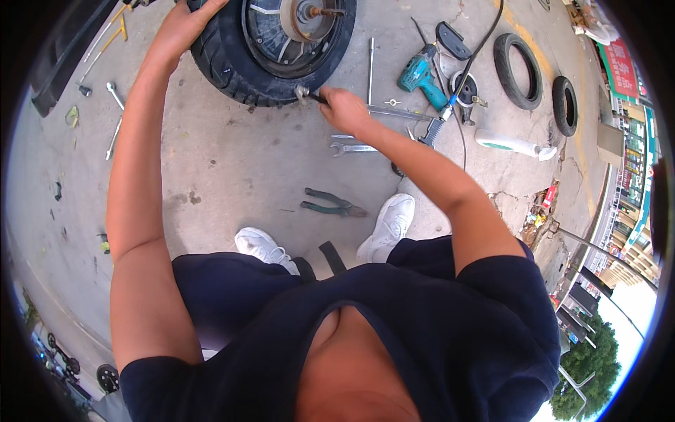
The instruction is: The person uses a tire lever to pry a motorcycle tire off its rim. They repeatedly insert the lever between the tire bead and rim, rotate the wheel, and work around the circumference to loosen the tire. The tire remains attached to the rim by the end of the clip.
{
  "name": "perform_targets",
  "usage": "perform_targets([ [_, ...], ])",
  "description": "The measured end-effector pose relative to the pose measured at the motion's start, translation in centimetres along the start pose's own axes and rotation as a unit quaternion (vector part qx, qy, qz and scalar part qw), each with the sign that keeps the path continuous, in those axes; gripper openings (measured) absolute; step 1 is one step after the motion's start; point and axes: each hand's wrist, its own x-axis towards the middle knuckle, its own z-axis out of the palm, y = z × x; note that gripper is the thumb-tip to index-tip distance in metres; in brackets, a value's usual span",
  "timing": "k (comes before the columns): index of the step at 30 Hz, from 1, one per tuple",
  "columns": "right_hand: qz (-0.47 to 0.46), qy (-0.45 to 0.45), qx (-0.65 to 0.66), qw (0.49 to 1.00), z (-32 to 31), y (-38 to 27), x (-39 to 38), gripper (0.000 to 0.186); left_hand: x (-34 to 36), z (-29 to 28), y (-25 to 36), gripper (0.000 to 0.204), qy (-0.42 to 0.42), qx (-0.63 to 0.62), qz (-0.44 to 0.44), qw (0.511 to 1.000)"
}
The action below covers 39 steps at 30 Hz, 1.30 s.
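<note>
A scooter-type wheel with a black tyre [228,69] and a metal hub [292,28] with a threaded axle is at the top of the view. My left hand [181,34] grips the tyre's upper left side, its fingertips partly cut off by the picture's edge. Closed around a dark handle, my right hand [346,112] is just below the tyre. The blurred metal head of this hammer-like tool [303,93] is at the tyre's lower edge; I cannot tell whether they touch. Pliers [334,202] with dark green handles lie on the ground near my shoes.
Right of the wheel lie a teal cordless drill [420,76], an air hose [479,53], wrenches [354,148], a long metal rod [371,70] and a white bottle [513,144]. Two loose tyres [518,72] are farther right. Another wrench [114,119] lies beyond my left arm.
</note>
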Motion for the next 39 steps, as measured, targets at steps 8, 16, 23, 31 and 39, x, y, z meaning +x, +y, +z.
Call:
perform_targets([
  [8, 0.110, 0.241, 0.028, 0.964, 1.1, -2.5, 1.7, 0.019, 1.7, -2.2, -2.1, 0.098, 0.023, 0.085, -0.018, 0.996],
  [16, 0.197, 0.170, -0.002, 0.966, 0.5, -2.7, 2.6, 0.023, 0.4, -0.3, -0.4, 0.098, 0.007, 0.053, -0.002, 0.999],
  [23, 0.243, 0.170, 0.051, 0.954, 0.5, -3.3, 4.2, 0.038, 0.0, -0.1, -0.4, 0.096, 0.025, 0.070, 0.029, 0.997],
  [31, 0.261, 0.176, 0.207, 0.926, -0.9, -2.0, 5.6, 0.050, -0.1, 0.1, -0.2, 0.092, 0.056, 0.099, 0.026, 0.993],
  [39, 0.307, 0.144, 0.183, 0.923, -1.7, -2.8, 6.7, 0.052, -0.2, 0.6, 0.3, 0.086, 0.059, 0.083, 0.018, 0.995],
])
